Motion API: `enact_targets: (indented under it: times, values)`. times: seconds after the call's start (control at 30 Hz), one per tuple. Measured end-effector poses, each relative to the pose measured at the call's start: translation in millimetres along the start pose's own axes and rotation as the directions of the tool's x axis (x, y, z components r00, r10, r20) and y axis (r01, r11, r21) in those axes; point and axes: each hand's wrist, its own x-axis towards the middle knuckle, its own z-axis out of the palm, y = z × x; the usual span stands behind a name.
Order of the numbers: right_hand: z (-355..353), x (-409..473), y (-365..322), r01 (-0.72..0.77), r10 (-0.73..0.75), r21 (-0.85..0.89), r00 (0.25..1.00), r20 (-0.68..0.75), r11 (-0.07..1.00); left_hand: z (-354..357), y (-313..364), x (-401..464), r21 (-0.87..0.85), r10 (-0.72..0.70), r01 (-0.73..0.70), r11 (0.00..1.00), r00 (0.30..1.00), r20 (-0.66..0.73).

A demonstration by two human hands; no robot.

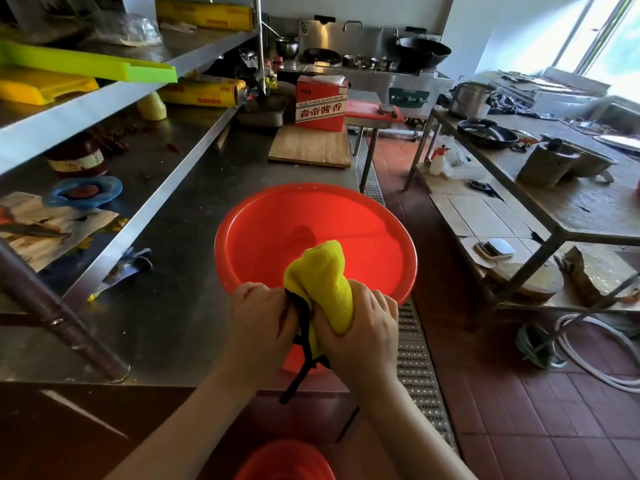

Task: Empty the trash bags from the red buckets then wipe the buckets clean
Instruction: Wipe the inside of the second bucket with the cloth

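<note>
Head view: red bucket (pixel 311 233) sits at the near end of the steel counter (pixel 166 323), mouth tipped toward the camera, no bag visible inside. Both hands meet at its near rim, left hand (pixel 258 320) and right hand (pixel 360 327) each curled tight around a yellow cloth (pixel 322 282) with black edging, bunched between them. Second red bucket (pixel 285 460) shows partly at bottom edge, below the counter.

A wide red bucket (pixel 313 233), glossy and empty, sits mouth-up at the middle of the frame, on the near right end of the steel table (pixel 173 306). Part of a second red bucket (pixel 285 460) shows at the bottom edge, lower down.
</note>
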Motion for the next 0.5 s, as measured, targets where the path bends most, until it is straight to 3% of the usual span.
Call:
enact_targets:
  times: [0.2, 0.37, 0.5]
  values:
    - [-2.8, 5.6, 4.9, 0.18, -0.181, 0.024, 0.981, 0.074, 0.983, -9.5, -16.6, 14.7, -0.079, -0.022, 0.024, 0.997, 0.999, 0.028]
    - [-14.7, 11.1, 31.7, 0.235, -0.241, 0.066, 0.967, 0.089, 0.97, -11.5, -36.9, 18.8, -0.029, -0.033, 0.035, 0.999, 0.997, 0.075]
    - [-27.6, 23.7, 55.1, 0.263, -0.279, 0.124, 0.951, 0.133, 0.957, -18.5, -50.7, 25.8, -0.109, -0.032, 0.045, 0.993, 0.992, 0.125]
